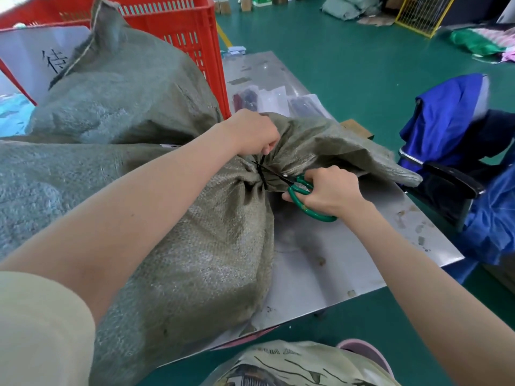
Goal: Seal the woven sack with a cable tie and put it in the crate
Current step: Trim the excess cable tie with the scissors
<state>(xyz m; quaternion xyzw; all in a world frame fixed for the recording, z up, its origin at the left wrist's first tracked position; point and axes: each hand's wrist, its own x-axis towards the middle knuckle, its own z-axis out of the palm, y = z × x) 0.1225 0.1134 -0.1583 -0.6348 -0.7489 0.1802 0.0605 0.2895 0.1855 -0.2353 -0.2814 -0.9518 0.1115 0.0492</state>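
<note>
Packing warehouse: green floor (pixel 348 65), red crate (pixel 181 26), sacks (pixel 351 6).

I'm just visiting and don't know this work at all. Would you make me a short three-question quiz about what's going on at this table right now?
1. True or false: the black cable tie is already looped around the gathered neck of the woven sack.
2. Which hand holds the green-handled scissors? A) left hand B) right hand C) neither
3. Fill in: the red crate stands ______ the sack on the metal table.

Key
1. True; the tie cinches the neck.
2. B; the right hand holds them with blades at the tie, while the left hand pinches the tie's end.
3. Behind, on the far side from the person.
</note>
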